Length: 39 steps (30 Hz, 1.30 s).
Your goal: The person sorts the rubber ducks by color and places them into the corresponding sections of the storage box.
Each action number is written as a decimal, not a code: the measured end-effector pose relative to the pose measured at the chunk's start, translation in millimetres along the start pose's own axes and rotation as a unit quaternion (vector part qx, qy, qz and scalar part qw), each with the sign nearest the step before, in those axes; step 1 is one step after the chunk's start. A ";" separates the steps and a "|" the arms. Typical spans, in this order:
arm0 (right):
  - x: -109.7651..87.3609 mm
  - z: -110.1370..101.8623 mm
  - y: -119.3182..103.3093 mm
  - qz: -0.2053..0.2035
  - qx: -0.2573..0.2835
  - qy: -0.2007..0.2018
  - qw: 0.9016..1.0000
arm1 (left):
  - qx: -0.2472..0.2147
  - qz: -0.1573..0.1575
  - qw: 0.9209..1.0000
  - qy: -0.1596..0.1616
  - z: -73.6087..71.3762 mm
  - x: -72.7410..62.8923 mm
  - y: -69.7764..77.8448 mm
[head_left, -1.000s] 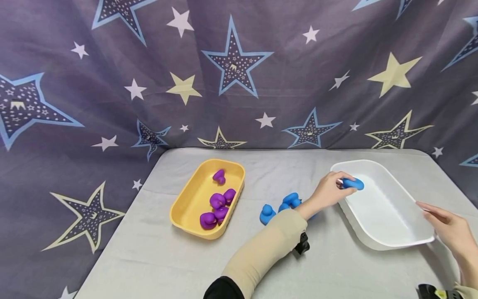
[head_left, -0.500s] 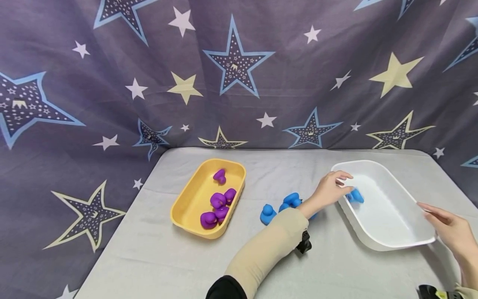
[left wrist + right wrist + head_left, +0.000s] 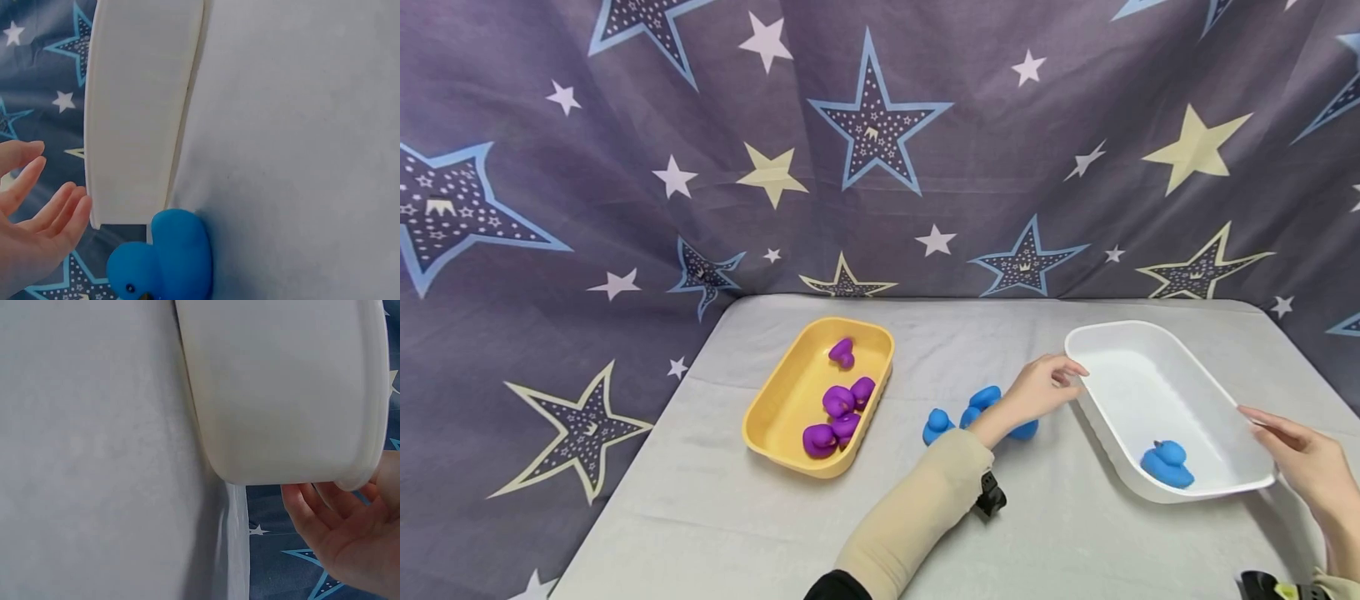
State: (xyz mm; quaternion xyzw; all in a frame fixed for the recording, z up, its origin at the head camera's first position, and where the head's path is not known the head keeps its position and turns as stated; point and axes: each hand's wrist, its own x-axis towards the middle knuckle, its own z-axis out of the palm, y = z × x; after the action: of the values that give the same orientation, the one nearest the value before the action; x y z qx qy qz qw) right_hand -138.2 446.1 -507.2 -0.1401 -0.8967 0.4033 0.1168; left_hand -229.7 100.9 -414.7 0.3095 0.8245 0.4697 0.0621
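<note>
My left hand (image 3: 1037, 387) is just outside the left rim of a white plastic tub (image 3: 1157, 387), holding nothing, its fingers loosely bent. Inside that tub, close to the near end, sits one blue rubber duck (image 3: 1167, 467). At the tub's right side my right hand (image 3: 1303, 458) grips the rim; the right wrist view has several of its fingers behind the tub wall. Under and beside my left forearm are several blue rubber ducks (image 3: 937, 425) on the table, partly hidden by the arm. One blue duck (image 3: 178, 256) shows large in the left wrist view.
To the left stands a yellow tub (image 3: 778, 392) with several purple rubber ducks (image 3: 837, 402) in it. A light grey cloth (image 3: 700, 508) covers the table. Behind it hangs a dark curtain (image 3: 962, 133) patterned with stars.
My left hand has let go of the blue duck and drawn back left past the rim. The duck now lies nearer the tub's front end. My right hand has stayed put.
</note>
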 end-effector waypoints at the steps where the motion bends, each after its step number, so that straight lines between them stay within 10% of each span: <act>1: -0.2 0.0 -0.2 0.002 0.000 0.000 1.000 | -0.001 0.000 1.000 -0.004 -1.2 -1.5 -0.3; 39: -1.0 -3.0 -2.9 -0.002 0.032 -0.007 0.999 | 0.066 0.009 0.994 -0.092 -70.2 -63.7 -7.1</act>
State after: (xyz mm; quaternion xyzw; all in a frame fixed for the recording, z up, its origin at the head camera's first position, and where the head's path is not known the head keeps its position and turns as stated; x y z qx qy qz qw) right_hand -136.8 446.0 -503.2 -0.1317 -0.8845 0.4324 0.1160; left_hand -209.5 10.4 -393.8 0.3622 0.8418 0.3843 0.1123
